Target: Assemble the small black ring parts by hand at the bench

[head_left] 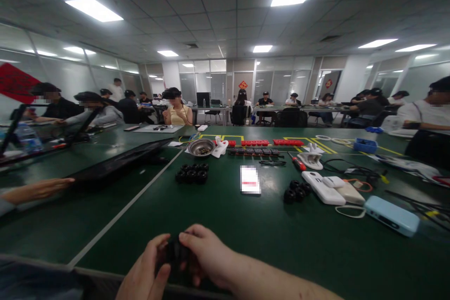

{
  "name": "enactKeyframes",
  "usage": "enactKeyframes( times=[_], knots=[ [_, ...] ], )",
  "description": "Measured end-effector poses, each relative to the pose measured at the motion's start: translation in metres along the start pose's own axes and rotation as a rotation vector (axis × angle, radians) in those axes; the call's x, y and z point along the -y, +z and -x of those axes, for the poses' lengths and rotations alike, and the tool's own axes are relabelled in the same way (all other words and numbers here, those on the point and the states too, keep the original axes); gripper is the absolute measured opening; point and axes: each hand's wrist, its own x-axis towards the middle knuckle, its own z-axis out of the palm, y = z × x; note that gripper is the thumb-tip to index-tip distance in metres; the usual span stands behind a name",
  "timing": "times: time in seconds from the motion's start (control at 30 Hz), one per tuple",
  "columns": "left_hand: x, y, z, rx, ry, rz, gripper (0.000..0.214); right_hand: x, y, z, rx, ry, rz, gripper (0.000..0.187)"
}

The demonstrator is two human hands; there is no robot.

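Note:
Near the front edge of the table, both hands are closed about a small dark black part; its exact kind is blurred and partly covered by fingers. My left hand holds it from the left, with thumb and fingers curved round it. From the other side my right hand grips it, the thumb lying on top. Beyond the hands, a block of round black wheel-like parts stands in rows. Farther right lies a looser group of similar black parts, and a lit white phone screen lies between the two groups.
Behind are a metal bowl with small pieces, red strips, a black strip and a red screwdriver. A white power bank and light-blue box lie right. A co-worker's hand touches a black panel at left.

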Motion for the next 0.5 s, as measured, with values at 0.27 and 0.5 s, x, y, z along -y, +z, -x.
enactKeyframes(
  times=[0.27,0.5],
  knots=[
    [0.040,0.027,0.002,0.003,-0.027,-0.411,0.049,0.045,-0.032,-0.073,-0.297,-0.284,0.528,0.053],
    [0.048,0.027,-0.001,0.086,0.063,-0.439,0.044,0.047,-0.017,-0.141,-0.336,-0.233,0.836,0.045]
  ],
)
